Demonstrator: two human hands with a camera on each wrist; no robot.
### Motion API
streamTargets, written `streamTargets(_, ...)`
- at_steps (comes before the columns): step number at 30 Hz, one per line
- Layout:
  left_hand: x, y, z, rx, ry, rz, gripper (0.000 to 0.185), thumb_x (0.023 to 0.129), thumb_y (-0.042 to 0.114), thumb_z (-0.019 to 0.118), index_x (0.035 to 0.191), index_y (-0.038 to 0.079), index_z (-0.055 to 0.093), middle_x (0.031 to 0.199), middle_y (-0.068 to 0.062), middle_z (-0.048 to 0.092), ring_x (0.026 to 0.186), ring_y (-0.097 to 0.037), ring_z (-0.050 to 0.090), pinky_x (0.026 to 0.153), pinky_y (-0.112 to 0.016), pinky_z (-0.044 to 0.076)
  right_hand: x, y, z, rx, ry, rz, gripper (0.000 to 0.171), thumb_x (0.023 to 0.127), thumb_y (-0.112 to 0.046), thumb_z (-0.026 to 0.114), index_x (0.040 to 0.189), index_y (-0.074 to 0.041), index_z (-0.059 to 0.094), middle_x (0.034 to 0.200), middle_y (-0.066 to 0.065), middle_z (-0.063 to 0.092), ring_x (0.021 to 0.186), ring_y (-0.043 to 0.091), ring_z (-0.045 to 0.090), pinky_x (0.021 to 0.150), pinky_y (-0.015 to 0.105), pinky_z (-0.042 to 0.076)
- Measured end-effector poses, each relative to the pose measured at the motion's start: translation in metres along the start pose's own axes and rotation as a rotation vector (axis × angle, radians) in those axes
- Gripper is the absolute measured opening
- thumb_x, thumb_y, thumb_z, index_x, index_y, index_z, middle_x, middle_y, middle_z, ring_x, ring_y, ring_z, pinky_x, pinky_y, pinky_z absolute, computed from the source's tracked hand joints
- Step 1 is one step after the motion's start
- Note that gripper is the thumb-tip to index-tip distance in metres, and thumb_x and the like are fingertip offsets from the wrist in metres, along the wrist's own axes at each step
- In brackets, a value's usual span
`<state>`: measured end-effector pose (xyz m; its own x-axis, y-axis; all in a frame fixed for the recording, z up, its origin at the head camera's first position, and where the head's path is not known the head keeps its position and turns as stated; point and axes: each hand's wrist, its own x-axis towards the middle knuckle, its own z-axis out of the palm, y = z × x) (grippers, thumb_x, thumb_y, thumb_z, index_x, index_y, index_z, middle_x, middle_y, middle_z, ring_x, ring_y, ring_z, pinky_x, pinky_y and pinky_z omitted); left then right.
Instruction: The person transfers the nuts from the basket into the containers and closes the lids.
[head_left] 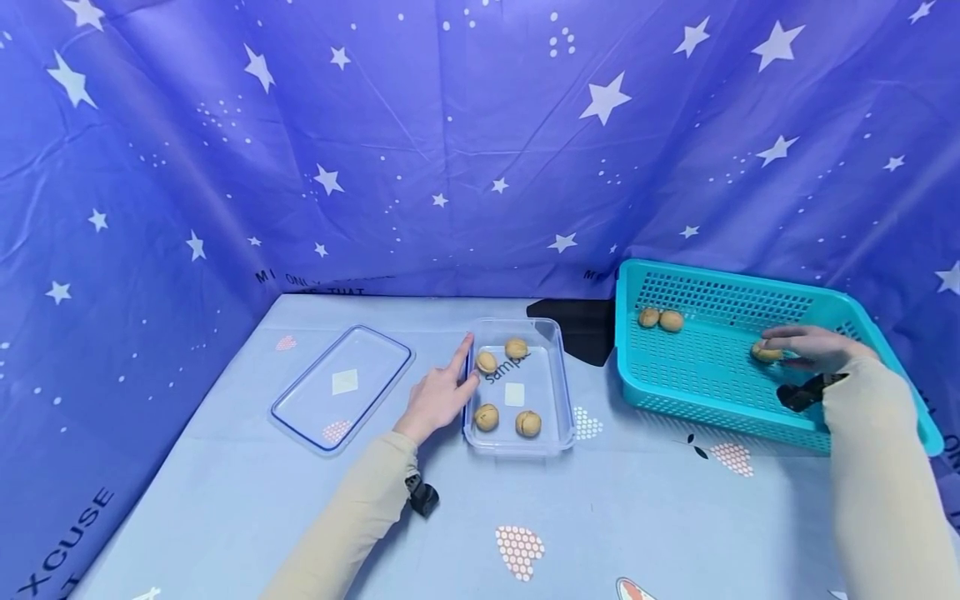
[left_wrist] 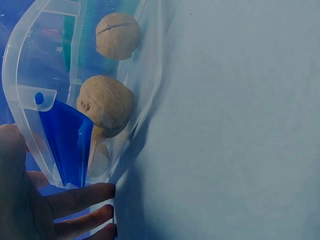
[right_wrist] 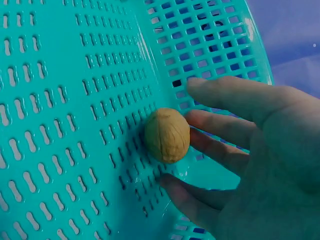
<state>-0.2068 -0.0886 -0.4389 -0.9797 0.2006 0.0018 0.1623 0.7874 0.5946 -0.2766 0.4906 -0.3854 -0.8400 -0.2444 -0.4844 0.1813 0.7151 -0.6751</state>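
Two hands are at work on my feed, and I take them from the near edge of the tabletop outward. My left hand (head_left: 438,396) lies flat with straight, relaxed fingers against the left wall of the clear container (head_left: 558,392), holding nothing; the left wrist view shows its fingertips (left_wrist: 85,197) touching the clear rim. Four walnuts sit inside that container: two near its front edge (head_left: 486,417) (head_left: 528,423) and two toward its back (head_left: 487,362) (head_left: 516,348). Left of the hand, the clear lid (head_left: 341,387) lies flat on the tablecloth (head_left: 637,517), apart from the container.

My right hand (head_left: 813,348) is inside the teal basket (head_left: 697,367) at the right edge of the tabletop, fingers curled loosely about a walnut (head_left: 767,353). From the right wrist view the nut (right_wrist: 167,135) rests on the basket's slotted floor with fingertips (right_wrist: 210,125) touching it; I cannot tell whether it is properly gripped. Two more walnuts (head_left: 649,317) (head_left: 671,321) lie at the basket's far left corner. A starred blue cloth (head_left: 480,150) hangs behind everything.
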Motion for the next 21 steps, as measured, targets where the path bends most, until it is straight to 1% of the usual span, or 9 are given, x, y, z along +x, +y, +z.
streamTargets(3, 0.000, 0.000, 0.000, -0.003, -0.003, 0.000, 0.065, 0.099, 0.038, 0.046, 0.156, 0.028, 0.017, 0.050, 0.001, 0.036, 0.043, -0.015, 0.036, 0.039, -0.032, 0.036, 0.002, -0.001, 0.001, -0.001, -0.049, -0.043, 0.062, 0.103, -0.023, 0.045, 0.141, 0.020, 0.020, 0.138, 0.041, 0.028, 0.111, 0.019, 0.053, 0.095, 0.042, 0.048)
streamTargets(5, 0.000, 0.000, 0.000, -0.003, -0.006, -0.001, 0.065, 0.099, 0.038, 0.045, 0.156, 0.029, 0.016, 0.050, 0.001, 0.036, 0.043, -0.015, 0.036, 0.039, -0.031, 0.036, 0.002, -0.003, 0.003, 0.010, -0.055, -0.054, 0.061, 0.103, -0.020, 0.047, 0.141, 0.020, 0.023, 0.138, 0.040, 0.030, 0.100, -0.001, 0.052, 0.094, 0.038, 0.049)
streamTargets(6, 0.000, 0.000, 0.000, -0.004, -0.007, -0.001, 0.065, 0.099, 0.038, 0.045, 0.156, 0.029, 0.016, 0.050, 0.001, 0.036, 0.042, -0.015, 0.035, 0.039, -0.031, 0.035, 0.003, -0.004, 0.005, 0.010, -0.050, -0.047, 0.065, 0.102, -0.021, 0.048, 0.142, 0.022, 0.018, 0.142, 0.044, 0.020, 0.100, -0.005, 0.051, 0.096, 0.040, 0.047)
streamTargets(8, 0.000, 0.000, 0.000, -0.003, -0.008, -0.003, 0.065, 0.099, 0.038, 0.045, 0.156, 0.029, 0.016, 0.049, 0.001, 0.036, 0.042, -0.014, 0.035, 0.039, -0.030, 0.035, 0.003, -0.005, 0.008, 0.027, -0.037, -0.040, 0.063, 0.102, -0.018, 0.048, 0.142, 0.021, 0.018, 0.143, 0.043, 0.019, 0.094, -0.012, 0.048, 0.097, 0.040, 0.046)
streamTargets(9, 0.000, 0.001, 0.000, -0.003, -0.009, -0.004, 0.065, 0.099, 0.038, 0.045, 0.156, 0.029, 0.016, 0.049, 0.001, 0.036, 0.042, -0.014, 0.035, 0.039, -0.030, 0.035, 0.004, -0.006, 0.009, 0.038, -0.022, -0.033, 0.062, 0.102, -0.017, 0.049, 0.142, 0.021, 0.019, 0.143, 0.042, 0.020, 0.093, -0.013, 0.048, 0.097, 0.039, 0.047)
streamTargets(11, 0.001, 0.001, -0.001, -0.002, -0.009, -0.005, 0.065, 0.099, 0.038, 0.045, 0.156, 0.029, 0.016, 0.050, 0.001, 0.036, 0.042, -0.014, 0.035, 0.039, -0.030, 0.035, 0.003, -0.006, 0.010, 0.061, 0.013, -0.032, 0.060, 0.100, -0.013, 0.051, 0.142, 0.019, 0.023, 0.135, 0.038, 0.035, 0.090, -0.008, 0.051, 0.091, 0.038, 0.050)
streamTargets(14, 0.001, 0.000, -0.001, 0.001, -0.009, -0.003, 0.065, 0.099, 0.038, 0.045, 0.156, 0.029, 0.016, 0.050, 0.000, 0.037, 0.042, -0.015, 0.035, 0.039, -0.031, 0.035, 0.002, -0.008, 0.011, 0.086, 0.074, -0.029, 0.056, 0.098, -0.011, 0.054, 0.140, 0.016, 0.030, 0.117, 0.018, 0.053, 0.083, 0.006, 0.054, 0.077, 0.034, 0.053)
streamTargets(16, 0.001, 0.000, 0.000, 0.001, -0.008, -0.002, 0.065, 0.099, 0.038, 0.045, 0.156, 0.029, 0.016, 0.050, 0.000, 0.037, 0.042, -0.015, 0.036, 0.039, -0.031, 0.036, 0.002, -0.009, 0.011, 0.093, 0.113, -0.023, 0.056, 0.098, -0.012, 0.056, 0.140, 0.015, 0.032, 0.108, 0.004, 0.055, 0.079, 0.015, 0.054, 0.070, 0.033, 0.052)
streamTargets(21, 0.000, 0.001, -0.001, -0.001, -0.006, 0.000, 0.065, 0.099, 0.038, 0.045, 0.156, 0.029, 0.016, 0.050, 0.000, 0.037, 0.043, -0.015, 0.036, 0.040, -0.032, 0.036, 0.002, -0.011, 0.011, 0.061, 0.152, -0.022, 0.065, 0.100, -0.023, 0.055, 0.143, 0.015, 0.025, 0.105, 0.001, 0.056, 0.079, 0.014, 0.056, 0.072, 0.033, 0.054)
